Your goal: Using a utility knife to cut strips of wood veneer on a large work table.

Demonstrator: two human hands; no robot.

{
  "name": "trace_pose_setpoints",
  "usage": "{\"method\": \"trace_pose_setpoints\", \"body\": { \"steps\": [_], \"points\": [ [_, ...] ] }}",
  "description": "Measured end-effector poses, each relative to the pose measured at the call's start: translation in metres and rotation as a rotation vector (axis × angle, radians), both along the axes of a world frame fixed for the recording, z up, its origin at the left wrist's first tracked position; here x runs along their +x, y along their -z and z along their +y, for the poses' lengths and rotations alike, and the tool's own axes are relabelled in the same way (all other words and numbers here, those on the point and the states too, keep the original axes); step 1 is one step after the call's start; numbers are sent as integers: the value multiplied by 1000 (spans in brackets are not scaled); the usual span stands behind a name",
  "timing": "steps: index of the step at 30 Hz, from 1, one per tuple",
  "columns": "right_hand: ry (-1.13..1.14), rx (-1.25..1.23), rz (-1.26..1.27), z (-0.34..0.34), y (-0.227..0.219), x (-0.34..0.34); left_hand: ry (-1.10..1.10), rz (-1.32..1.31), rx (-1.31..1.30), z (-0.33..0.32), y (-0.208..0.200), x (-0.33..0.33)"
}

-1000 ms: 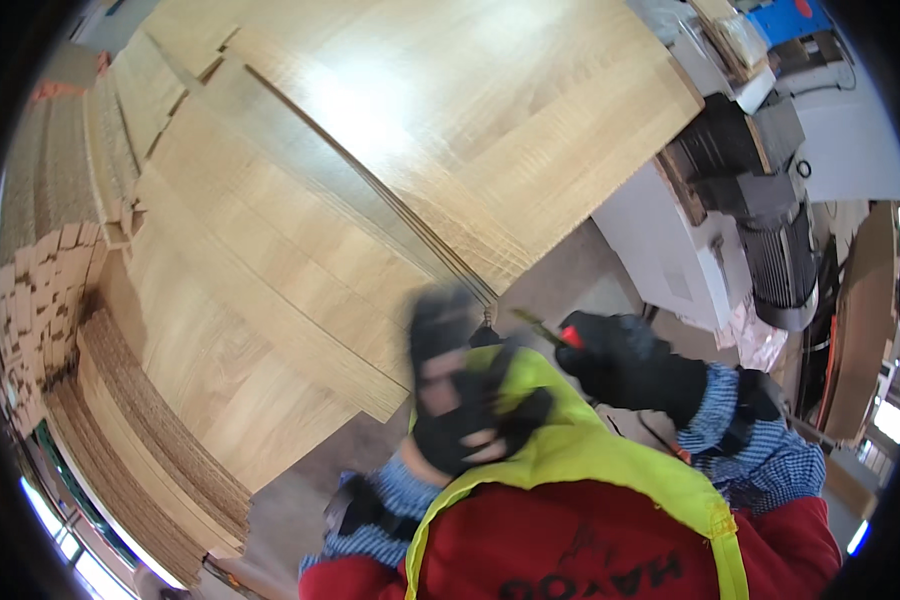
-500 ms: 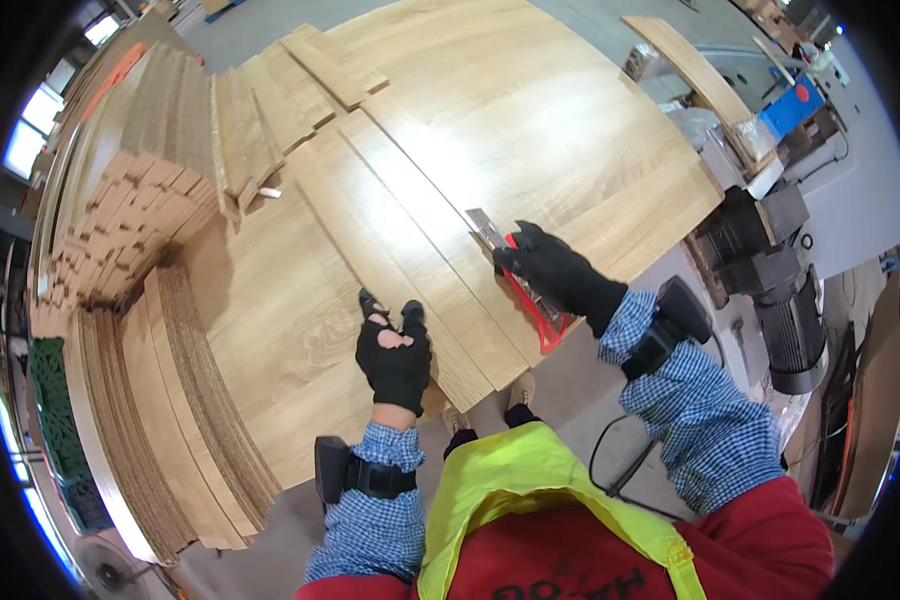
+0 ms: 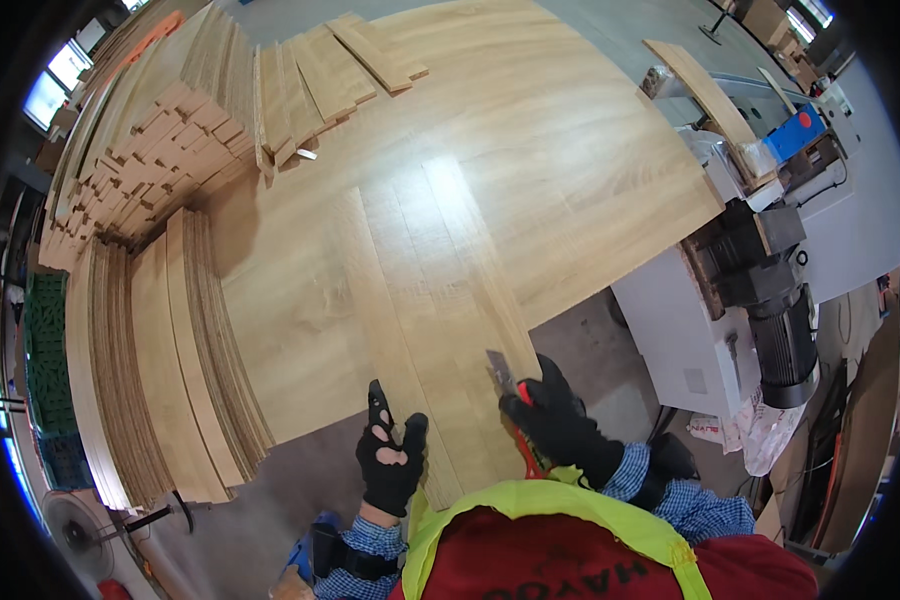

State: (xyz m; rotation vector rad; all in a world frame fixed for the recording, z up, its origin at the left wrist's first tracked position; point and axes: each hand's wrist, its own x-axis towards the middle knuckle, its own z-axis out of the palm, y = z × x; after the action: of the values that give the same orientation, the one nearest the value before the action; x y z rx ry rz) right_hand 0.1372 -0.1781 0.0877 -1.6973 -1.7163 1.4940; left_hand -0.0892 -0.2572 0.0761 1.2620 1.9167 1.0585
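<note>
Several long, narrow wood-grain strips (image 3: 410, 340) lie side by side on the large tabletop panel, their near ends jutting past its edge toward my body. My left hand (image 3: 392, 460), in a torn black glove, rests along the strips' left edge with index finger stretched forward and thumb apart. At their right side, my black-gloved right hand (image 3: 560, 420) is closed around a red-handled tool with a flat grey metal blade (image 3: 501, 370). The blade points forward over the strips. The glove hides part of the red handle.
Stacked strips (image 3: 160, 160) rise at the far left, with thicker boards (image 3: 155, 350) standing below them. Loose strips (image 3: 320, 75) lie at the panel's (image 3: 530, 110) far side. On the right are a dark motor (image 3: 782, 340) and a white machine (image 3: 670, 330).
The strips have slid toward my body, and both hands have come nearer with them. The right hand still grips the red-handled tool. My view has shifted forward and down.
</note>
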Motion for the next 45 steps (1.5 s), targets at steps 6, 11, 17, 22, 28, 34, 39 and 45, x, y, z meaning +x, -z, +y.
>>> {"method": "trace_pose_setpoints", "body": {
  "steps": [6,11,17,22,28,34,39,45],
  "points": [
    [25,-221,379,8,-1,33,-70,-803,-65,-59,41,-17],
    [245,-81,506,-9,32,67,-125,-1016,-211,-26,41,16],
    [-28,-140,418,-7,29,35,-247,-1464,-160,-22,43,14],
    [133,-28,398,-34,23,3,-42,-1379,-145,-27,25,-21],
    [126,34,446,-85,-35,-89,-109,-1301,-160,-88,-27,-100],
    [-113,111,423,-99,-101,-197,212,-31,242,-155,-75,-210],
    [-225,-39,601,-85,-118,-284,-209,-842,106,-153,-100,-279],
    [-182,-278,679,-79,-107,-353,-159,-1382,5,-139,-97,-337]
  ]
}}
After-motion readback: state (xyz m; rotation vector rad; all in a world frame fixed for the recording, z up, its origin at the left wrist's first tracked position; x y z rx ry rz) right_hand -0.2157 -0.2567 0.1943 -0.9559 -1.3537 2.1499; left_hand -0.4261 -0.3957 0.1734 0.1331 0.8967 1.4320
